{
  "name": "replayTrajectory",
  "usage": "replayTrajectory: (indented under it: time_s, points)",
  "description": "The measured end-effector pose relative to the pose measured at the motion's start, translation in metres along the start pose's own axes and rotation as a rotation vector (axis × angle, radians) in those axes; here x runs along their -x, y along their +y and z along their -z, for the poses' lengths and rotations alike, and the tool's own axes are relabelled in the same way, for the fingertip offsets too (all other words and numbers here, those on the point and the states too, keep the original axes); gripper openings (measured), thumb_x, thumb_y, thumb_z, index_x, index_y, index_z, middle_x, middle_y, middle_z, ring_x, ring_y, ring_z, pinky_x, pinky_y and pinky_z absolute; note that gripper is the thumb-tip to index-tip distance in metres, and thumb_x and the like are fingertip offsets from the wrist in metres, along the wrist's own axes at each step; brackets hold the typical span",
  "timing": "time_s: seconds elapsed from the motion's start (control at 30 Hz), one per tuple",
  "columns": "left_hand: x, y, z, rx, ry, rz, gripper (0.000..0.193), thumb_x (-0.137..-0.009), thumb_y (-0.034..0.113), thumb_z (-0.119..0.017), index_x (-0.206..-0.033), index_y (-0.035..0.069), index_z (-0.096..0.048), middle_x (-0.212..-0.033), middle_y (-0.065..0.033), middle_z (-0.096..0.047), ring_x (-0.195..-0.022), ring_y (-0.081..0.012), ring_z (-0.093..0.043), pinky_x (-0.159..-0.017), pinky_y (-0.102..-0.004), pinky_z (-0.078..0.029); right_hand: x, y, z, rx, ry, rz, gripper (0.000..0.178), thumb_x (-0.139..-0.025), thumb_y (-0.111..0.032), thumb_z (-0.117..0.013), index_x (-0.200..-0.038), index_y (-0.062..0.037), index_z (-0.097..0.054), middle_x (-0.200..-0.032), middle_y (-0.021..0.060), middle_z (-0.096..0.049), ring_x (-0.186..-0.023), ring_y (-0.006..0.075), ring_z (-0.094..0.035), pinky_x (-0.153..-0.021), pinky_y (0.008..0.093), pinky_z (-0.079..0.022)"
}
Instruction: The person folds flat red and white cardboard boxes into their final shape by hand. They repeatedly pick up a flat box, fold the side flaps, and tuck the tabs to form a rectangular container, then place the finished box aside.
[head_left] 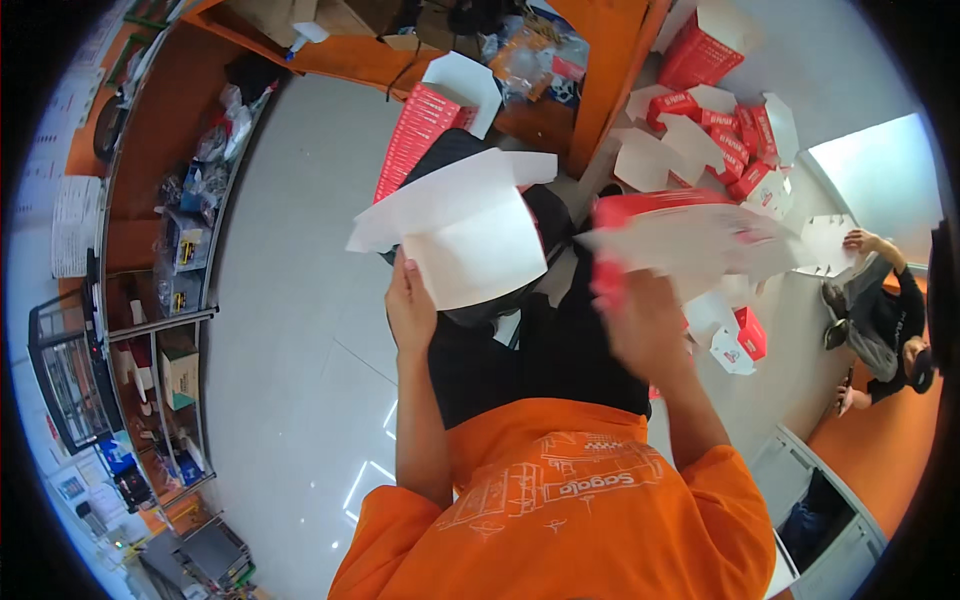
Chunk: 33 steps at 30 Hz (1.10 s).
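Observation:
My left hand (pixel 410 305) grips the lower left edge of a white cardboard carton blank (pixel 475 245), which lies plain side up over my knees with its side flaps spread out. To the right, my right hand (pixel 645 325) is smeared by motion. Its fingers close on a red and white carton (pixel 700 240), also blurred, with a pale flap reaching off to the right. Just beyond the white blank stands a tall stack of red printed cartons (pixel 420 130) with a white panel at its top.
Folded red and white boxes (pixel 730 145) lie heaped on the floor at the far right. An orange shelf unit (pixel 610 90) stands ahead. Another rack (pixel 160 250) lines the left side. A co-worker (pixel 890 310) sits at the right with a hand on a white sheet (pixel 828 245).

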<state>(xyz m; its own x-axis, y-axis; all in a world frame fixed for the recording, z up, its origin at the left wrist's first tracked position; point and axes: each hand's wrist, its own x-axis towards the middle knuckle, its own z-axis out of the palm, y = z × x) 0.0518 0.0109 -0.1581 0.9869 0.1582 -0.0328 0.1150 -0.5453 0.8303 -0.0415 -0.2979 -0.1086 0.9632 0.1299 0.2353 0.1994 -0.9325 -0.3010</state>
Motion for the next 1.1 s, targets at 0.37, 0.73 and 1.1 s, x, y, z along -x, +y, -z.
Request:
replayTrajectory:
  time_s: [0.37, 0.73, 1.1]
  points:
    - [0.003, -0.016, 0.005, 0.700, -0.075, 0.416, 0.043, -0.108, 0.032, -0.054, -0.138, 0.003, -0.062, -0.114, -0.0071, -0.071, -0.101, -0.0199, -0.068, -0.081, -0.0376, -0.057, -0.094, -0.141, -0.098, 0.052, -0.275, 0.287, 0.020, -0.087, -0.020, -0.063, -0.102, -0.0066, -0.066, -0.097, 0.0105, -0.071, -0.093, 0.0285, -0.068, -0.081, 0.0457, -0.046]
    - [-0.002, -0.007, 0.016, -0.079, 0.187, 0.030, 0.031, -0.091, 0.021, -0.070, -0.115, 0.002, -0.074, -0.104, -0.0193, -0.076, -0.091, -0.0335, -0.074, -0.082, -0.0430, -0.056, -0.090, -0.106, -0.072, -0.425, 0.295, 0.453, 0.018, -0.082, -0.009, -0.068, -0.099, -0.0047, -0.069, -0.099, 0.0128, -0.067, -0.098, 0.0340, -0.062, -0.091, 0.0477, -0.047]
    - [0.030, 0.048, 0.036, -0.201, -0.014, -0.276, 0.043, -0.090, 0.018, -0.074, -0.130, 0.008, -0.065, -0.121, -0.0178, -0.070, -0.111, -0.0312, -0.068, -0.096, -0.0415, -0.052, -0.056, -0.029, -0.150, -1.165, 0.025, -0.428, 0.028, -0.100, -0.012, -0.066, -0.126, -0.0029, -0.062, -0.112, 0.0079, -0.067, -0.093, 0.0141, -0.065, -0.078, 0.0285, -0.055]
